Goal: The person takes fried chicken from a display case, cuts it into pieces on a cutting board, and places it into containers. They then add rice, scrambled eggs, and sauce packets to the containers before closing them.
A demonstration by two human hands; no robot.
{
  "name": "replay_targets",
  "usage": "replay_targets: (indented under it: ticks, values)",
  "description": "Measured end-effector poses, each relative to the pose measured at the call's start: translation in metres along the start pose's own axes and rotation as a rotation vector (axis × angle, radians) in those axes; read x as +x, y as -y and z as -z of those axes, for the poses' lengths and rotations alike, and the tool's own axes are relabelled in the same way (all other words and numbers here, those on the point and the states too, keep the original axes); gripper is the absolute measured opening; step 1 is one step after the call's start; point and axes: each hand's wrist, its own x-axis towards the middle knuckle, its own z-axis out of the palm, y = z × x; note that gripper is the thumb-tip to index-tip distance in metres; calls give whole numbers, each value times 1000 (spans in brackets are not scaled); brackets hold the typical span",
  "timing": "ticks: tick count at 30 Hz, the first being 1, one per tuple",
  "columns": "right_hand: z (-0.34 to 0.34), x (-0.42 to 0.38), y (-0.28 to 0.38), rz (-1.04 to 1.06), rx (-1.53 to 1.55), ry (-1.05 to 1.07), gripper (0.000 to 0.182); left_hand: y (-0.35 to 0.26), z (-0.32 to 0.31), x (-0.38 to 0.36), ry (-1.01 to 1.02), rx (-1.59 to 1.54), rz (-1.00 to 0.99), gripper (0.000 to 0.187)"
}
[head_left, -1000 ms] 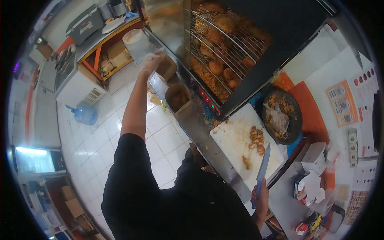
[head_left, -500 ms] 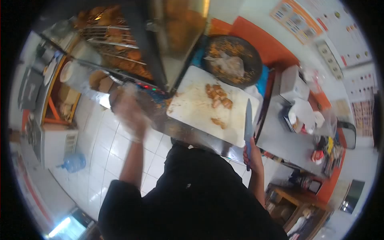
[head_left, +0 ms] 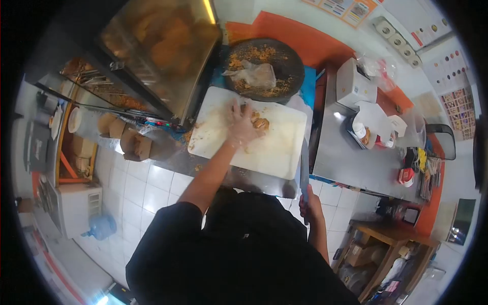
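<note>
My left hand (head_left: 243, 128), in a clear plastic glove, is over the white cutting board (head_left: 279, 157) with its fingers spread. Browned pieces of cut meat (head_left: 261, 124) lie right at its fingertips, some of them partly hidden under the hand. At the board's right edge my right hand (head_left: 312, 204) is closed round the handle of a long knife (head_left: 305, 165), whose blade points away from me. Behind the board sits a round dark chopping block (head_left: 290, 71) strewn with brown crumbs, with a crumpled plastic bag (head_left: 259, 75) on top.
Open brown paper boxes (head_left: 136, 146) stand left of the board, one with food inside. A glass-sided food cabinet (head_left: 157, 56) rises at the back left. On the right, a steel counter (head_left: 335, 157) bears a white box (head_left: 352, 85) and a lined tray of food (head_left: 362, 133).
My left hand has moved from beside the paper boxes rightward onto the board, over the meat. My right hand still holds the knife by the board's right edge. The view has shifted.
</note>
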Motion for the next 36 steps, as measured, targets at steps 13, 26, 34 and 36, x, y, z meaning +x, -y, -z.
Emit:
replay_targets:
  ticks: [13, 26, 34, 36]
  values:
    - [32, 11, -8, -5, 53, -41, 66, -56, -7, -1, 72, 187, -174, 62]
    - [18, 24, -11, -38, 46, -16, 65, 9, -38, -5, -142, 449, -400, 30]
    - [15, 20, -25, -10, 42, 2, 65, 102, -58, 12, -533, -677, 19, 25]
    - [13, 20, -23, -17, 37, -1, 65, 97, -29, 7, -372, -1701, 328, 31]
